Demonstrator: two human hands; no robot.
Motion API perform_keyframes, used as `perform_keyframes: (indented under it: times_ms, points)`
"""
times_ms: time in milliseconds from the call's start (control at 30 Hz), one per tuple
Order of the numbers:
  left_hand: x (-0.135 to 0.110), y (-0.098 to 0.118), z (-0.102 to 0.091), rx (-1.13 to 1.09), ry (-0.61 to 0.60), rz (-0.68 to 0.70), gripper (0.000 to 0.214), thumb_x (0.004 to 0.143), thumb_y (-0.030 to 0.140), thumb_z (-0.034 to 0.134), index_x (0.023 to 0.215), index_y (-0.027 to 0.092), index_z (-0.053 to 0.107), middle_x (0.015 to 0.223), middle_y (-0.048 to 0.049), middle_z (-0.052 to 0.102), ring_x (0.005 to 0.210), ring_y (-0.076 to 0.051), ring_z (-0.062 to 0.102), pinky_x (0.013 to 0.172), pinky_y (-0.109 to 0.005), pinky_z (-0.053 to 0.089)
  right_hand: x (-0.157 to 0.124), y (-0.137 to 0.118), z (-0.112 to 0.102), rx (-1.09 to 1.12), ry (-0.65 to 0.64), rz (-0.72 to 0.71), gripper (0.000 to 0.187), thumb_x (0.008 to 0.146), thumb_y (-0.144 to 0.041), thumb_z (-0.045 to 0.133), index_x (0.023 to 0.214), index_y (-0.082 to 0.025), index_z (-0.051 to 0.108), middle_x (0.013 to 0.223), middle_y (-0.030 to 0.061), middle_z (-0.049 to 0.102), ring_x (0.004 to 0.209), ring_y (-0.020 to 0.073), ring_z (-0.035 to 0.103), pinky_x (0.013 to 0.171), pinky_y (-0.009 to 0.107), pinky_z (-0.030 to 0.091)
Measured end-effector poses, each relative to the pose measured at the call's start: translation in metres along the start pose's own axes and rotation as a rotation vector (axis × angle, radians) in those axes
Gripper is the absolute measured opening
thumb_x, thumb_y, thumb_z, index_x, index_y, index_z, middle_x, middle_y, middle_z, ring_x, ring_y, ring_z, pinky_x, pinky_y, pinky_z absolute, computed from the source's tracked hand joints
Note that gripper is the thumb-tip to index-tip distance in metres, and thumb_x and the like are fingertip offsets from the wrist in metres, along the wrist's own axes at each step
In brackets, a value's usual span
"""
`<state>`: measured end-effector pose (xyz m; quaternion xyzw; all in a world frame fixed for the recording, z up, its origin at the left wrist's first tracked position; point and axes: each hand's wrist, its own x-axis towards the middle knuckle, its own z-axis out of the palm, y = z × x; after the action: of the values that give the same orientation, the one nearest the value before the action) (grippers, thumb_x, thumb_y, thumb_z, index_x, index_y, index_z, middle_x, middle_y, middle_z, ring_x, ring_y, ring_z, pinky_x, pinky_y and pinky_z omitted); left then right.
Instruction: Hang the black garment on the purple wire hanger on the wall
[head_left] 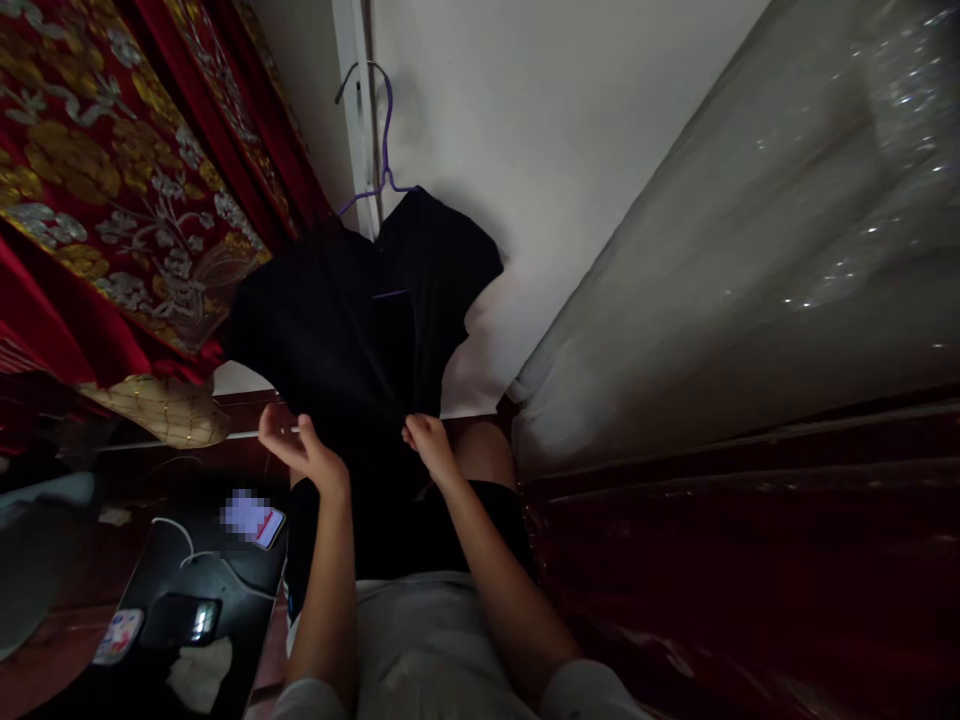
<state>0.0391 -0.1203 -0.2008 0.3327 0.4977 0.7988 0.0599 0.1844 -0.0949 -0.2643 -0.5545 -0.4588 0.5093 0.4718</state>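
A black short-sleeved garment [322, 320] hangs on a purple hanger [386, 140] against the white wall, its lower part reaching my lap. My right hand [429, 442] is closed in a pinch on the garment's front, pulling the cloth into a fold. Just left of the garment is my left hand [306, 450], fingers curved and thumb apart. A thin white line shows by its thumb; whether the hand touches it I cannot tell. The garment's lower edge is lost against my dark shorts.
At lower left stands a black bench [240, 590] with a lit phone [271, 528], a white cable [187, 545], a dark device [176, 620] and crumpled tissue [201, 675]. A red embroidered curtain [112, 150] hangs at left. Plastic-wrapped furniture [712, 330] closes off the right side.
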Motion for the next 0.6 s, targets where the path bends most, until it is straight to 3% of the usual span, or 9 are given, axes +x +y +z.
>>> perform_keyframes:
  times_ms: [33, 100, 167, 233, 433, 533, 600]
  points:
    - [-0.012, -0.007, -0.002, 0.048, -0.047, 0.055, 0.040, 0.091, 0.028, 0.064, 0.130, 0.020, 0.057, 0.136, -0.0098, 0.057, 0.132, -0.023, 0.052, 0.117, -0.037, 0.036, -0.002, -0.005, -0.005, 0.003, -0.035, -0.011, 0.040, 0.080, -0.053, 0.051, 0.055, -0.022, 0.045, 0.054, 0.0001, 0.049, 0.055, 0.0127, 0.044, 0.057, 0.027, 0.034]
    - [-0.037, -0.022, -0.003, 0.107, -0.326, 0.041, 0.032, 0.090, 0.024, 0.062, 0.122, 0.019, 0.061, 0.125, -0.0096, 0.062, 0.122, -0.023, 0.058, 0.111, -0.036, 0.041, -0.005, -0.016, -0.011, -0.003, -0.118, -0.049, 0.048, 0.082, -0.060, 0.054, 0.056, -0.021, 0.048, 0.052, -0.0008, 0.046, 0.054, 0.0122, 0.041, 0.057, 0.028, 0.033]
    - [-0.059, -0.034, -0.002, 0.092, -0.639, -0.074, 0.021, 0.091, 0.024, 0.059, 0.109, 0.016, 0.065, 0.107, -0.0085, 0.068, 0.104, -0.022, 0.064, 0.098, -0.033, 0.049, -0.009, -0.024, -0.013, -0.017, -0.176, -0.102, 0.054, 0.085, -0.067, 0.053, 0.057, -0.020, 0.051, 0.053, -0.0007, 0.046, 0.054, 0.0126, 0.041, 0.058, 0.029, 0.033]
    - [-0.071, -0.041, 0.001, 0.043, -0.779, -0.193, 0.018, 0.093, 0.026, 0.056, 0.104, 0.015, 0.066, 0.098, -0.0077, 0.069, 0.094, -0.021, 0.066, 0.089, -0.031, 0.051, -0.013, -0.028, -0.013, -0.024, -0.191, -0.148, 0.057, 0.087, -0.070, 0.052, 0.059, -0.020, 0.052, 0.056, -0.0001, 0.048, 0.056, 0.0132, 0.043, 0.060, 0.029, 0.034]
    - [-0.059, -0.035, 0.006, -0.015, -0.861, -0.285, 0.020, 0.095, 0.035, 0.061, 0.096, 0.016, 0.067, 0.082, -0.0035, 0.065, 0.079, -0.017, 0.062, 0.079, -0.026, 0.049, -0.019, -0.038, -0.019, 0.095, -0.318, -0.110, 0.054, 0.087, -0.069, 0.053, 0.067, -0.019, 0.058, 0.059, -0.0005, 0.050, 0.055, 0.0124, 0.044, 0.056, 0.028, 0.034]
    - [-0.052, -0.032, 0.005, -0.003, -0.822, -0.278, 0.019, 0.095, 0.033, 0.060, 0.092, 0.016, 0.067, 0.082, -0.0035, 0.066, 0.078, -0.016, 0.062, 0.078, -0.025, 0.048, -0.019, -0.045, -0.021, 0.136, -0.389, -0.074, 0.053, 0.084, -0.068, 0.057, 0.065, -0.018, 0.058, 0.056, -0.0004, 0.050, 0.053, 0.0114, 0.043, 0.053, 0.027, 0.031]
    - [-0.053, -0.032, 0.005, 0.013, -0.789, -0.271, 0.019, 0.096, 0.032, 0.058, 0.093, 0.016, 0.067, 0.084, -0.0042, 0.068, 0.081, -0.017, 0.064, 0.080, -0.026, 0.048, -0.019, -0.048, -0.020, 0.132, -0.369, -0.085, 0.053, 0.081, -0.067, 0.060, 0.061, -0.018, 0.057, 0.052, -0.0013, 0.047, 0.050, 0.0104, 0.040, 0.052, 0.027, 0.028]
